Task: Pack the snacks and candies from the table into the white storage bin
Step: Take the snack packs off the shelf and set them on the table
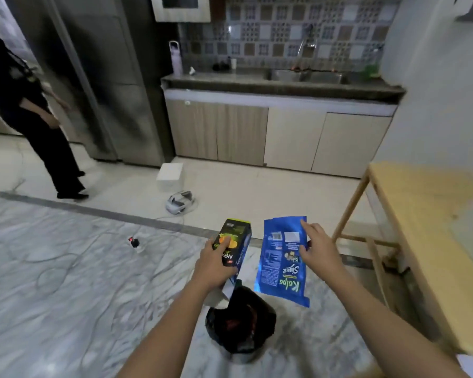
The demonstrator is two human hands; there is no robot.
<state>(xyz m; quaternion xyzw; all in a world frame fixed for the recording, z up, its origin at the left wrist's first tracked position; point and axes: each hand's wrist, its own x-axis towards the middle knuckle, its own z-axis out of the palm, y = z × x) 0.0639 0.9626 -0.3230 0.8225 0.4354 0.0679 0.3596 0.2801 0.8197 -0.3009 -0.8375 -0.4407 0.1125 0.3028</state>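
Observation:
My left hand [215, 264] grips a dark snack box [234, 245] with a green top and an orange picture, held out over the floor. My right hand [318, 248] holds a flat blue snack bag [280, 263] with green lettering, upside down, just right of the box. Both are held above a bin lined with a black bag [239, 323] that stands on the marble floor below my hands. The wooden table [421, 214] is at the right edge. No white storage bin shows clearly.
A person in black stands at far left by the grey fridge [112, 85]. A white box [170, 177] and a headset [179, 204] with cables lie on the floor ahead. Kitchen counter with sink [306, 76] runs along the back wall.

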